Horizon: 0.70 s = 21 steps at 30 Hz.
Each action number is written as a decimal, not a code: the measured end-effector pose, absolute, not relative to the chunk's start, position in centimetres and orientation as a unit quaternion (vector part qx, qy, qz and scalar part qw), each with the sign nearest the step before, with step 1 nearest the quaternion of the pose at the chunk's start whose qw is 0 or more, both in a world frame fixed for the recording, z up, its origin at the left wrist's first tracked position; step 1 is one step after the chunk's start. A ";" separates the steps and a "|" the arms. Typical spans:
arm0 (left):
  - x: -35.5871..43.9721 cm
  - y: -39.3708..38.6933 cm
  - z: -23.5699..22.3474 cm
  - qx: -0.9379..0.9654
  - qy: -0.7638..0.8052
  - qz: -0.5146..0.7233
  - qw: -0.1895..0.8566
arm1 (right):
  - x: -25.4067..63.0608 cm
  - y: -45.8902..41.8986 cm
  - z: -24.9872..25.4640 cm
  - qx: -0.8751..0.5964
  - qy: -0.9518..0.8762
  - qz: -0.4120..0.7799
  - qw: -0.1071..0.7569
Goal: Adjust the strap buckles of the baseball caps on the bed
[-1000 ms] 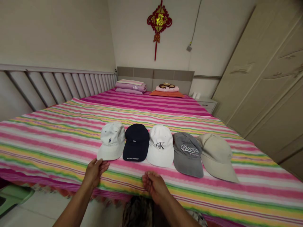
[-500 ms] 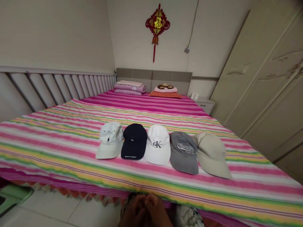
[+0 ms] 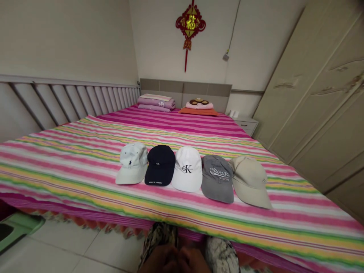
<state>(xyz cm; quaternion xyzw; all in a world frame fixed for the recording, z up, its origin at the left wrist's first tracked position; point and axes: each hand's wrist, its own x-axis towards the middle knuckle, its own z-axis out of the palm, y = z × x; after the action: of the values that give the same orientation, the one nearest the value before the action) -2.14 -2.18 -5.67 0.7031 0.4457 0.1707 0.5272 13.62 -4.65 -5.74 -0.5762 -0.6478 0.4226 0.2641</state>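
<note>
Five caps in a row on striped bed (image 3: 71,151), left to right: pale cap (image 3: 131,163), navy cap (image 3: 160,165), white cap (image 3: 187,169), grey cap (image 3: 217,178), beige cap (image 3: 250,182). Left hand (image 3: 159,261) and right hand (image 3: 195,262) apparently together at near edge, well apart from caps; grip unclear.
</note>
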 end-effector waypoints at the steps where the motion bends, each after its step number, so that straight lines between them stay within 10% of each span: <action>1: -1.9 -2.0 -4.7 0.712 0.440 0.181 0.516 | 13.8 -4.6 -5.1 -0.576 -0.653 0.413 0.268; 14: -3.7 -0.8 6.8 0.689 0.552 0.454 0.124 | 18.8 -5.9 7.1 -0.527 -0.647 -0.100 0.542; 21: -4.3 -1.2 8.1 0.569 0.594 0.549 0.151 | 18.7 -6.0 10.7 -0.538 -0.643 -0.195 0.508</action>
<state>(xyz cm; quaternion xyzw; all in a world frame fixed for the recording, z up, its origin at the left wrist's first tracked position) -4.35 -1.18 8.06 0.5690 0.5935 0.5488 0.1508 18.68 -6.00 10.74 -0.5384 -0.6431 -0.1949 0.5085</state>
